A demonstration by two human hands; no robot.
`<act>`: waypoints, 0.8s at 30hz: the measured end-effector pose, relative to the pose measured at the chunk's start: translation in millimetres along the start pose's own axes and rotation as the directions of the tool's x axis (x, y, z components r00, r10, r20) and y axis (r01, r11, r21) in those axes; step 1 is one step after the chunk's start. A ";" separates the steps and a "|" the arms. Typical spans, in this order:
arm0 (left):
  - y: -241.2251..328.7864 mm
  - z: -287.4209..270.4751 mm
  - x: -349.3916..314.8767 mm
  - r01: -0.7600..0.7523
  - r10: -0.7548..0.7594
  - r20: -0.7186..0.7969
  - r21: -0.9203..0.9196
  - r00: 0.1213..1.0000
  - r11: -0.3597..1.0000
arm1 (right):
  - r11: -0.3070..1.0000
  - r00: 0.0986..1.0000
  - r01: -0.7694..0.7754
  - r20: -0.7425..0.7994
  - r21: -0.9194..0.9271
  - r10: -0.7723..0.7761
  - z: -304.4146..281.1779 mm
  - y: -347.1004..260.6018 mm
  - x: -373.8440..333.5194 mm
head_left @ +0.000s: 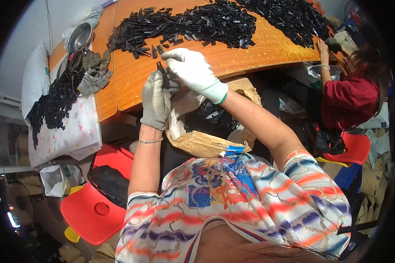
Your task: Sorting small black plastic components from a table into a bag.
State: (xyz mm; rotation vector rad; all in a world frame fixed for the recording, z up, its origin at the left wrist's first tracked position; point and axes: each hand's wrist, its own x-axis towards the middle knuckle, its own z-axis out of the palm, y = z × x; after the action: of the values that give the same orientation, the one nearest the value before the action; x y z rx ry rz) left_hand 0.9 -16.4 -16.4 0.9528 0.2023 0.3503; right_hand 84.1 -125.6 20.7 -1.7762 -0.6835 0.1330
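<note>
My left hand [156, 98], in a grey glove, holds a small black plastic part [161, 70] at the near edge of the orange wooden table [250, 55]. In a white glove, my right hand [193, 70] meets it from the right, fingers pinching the same part. A large heap of similar black plastic parts [197, 24] spreads across the table just beyond my hands. Below my wrists, an open brown paper sack [202, 142] rests on my lap with several black parts inside.
A spare pair of grey gloves [94, 74] and a metal bowl [80, 37] lie at the left. More black parts [52, 105] sit on a patterned white sheet. Another person in a red top [349, 98] works at the right. Red stools [94, 206] stand beside me.
</note>
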 end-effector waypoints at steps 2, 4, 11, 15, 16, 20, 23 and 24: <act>-0.1 -5.0 -0.3 -0.006 0.005 0.040 0.033 0.999 0.999 | 1.000 1.000 0.002 0.017 0.001 -0.002 1.2 -4.7 -2.2; -0.5 -4.5 -1.2 -0.047 0.048 -0.010 0.123 0.999 0.991 | 0.989 0.991 -0.117 0.072 0.092 0.111 0.7 -15.0 -5.3; 0.5 -1.3 -1.1 -0.090 0.099 -0.027 0.242 0.995 0.966 | 0.999 0.998 -0.047 0.039 0.028 0.046 4.7 -5.9 -2.0; 2.0 2.9 -1.5 -0.071 0.092 -0.060 0.282 0.994 0.957 | 1.000 1.000 -0.012 0.006 -0.022 0.012 5.7 -3.1 -0.7; 2.2 3.3 -1.7 -0.067 0.088 -0.064 0.281 0.994 0.957 | 0.999 0.999 -0.035 0.022 -0.001 0.035 5.3 -4.5 -1.1; 1.4 -0.7 -1.5 -0.097 0.119 -0.046 0.329 0.992 0.939 | 1.000 0.999 -0.024 0.039 -0.001 0.024 5.4 0.5 0.1; -0.8 -5.4 -1.4 -0.093 0.109 -0.035 0.317 0.993 0.944 | 0.980 0.994 0.100 0.055 -0.174 -0.091 4.2 5.6 2.6; -0.6 -6.1 -1.7 -0.081 0.104 -0.049 0.353 0.993 0.932 | 0.939 0.983 0.177 0.095 -0.294 -0.155 3.1 4.7 3.1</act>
State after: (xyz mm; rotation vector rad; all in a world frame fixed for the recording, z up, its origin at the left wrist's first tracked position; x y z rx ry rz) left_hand -2.5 -12.7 -20.3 1.3084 0.2878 0.4425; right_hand 87.1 -122.1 16.2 -2.0014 -0.9418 -0.0260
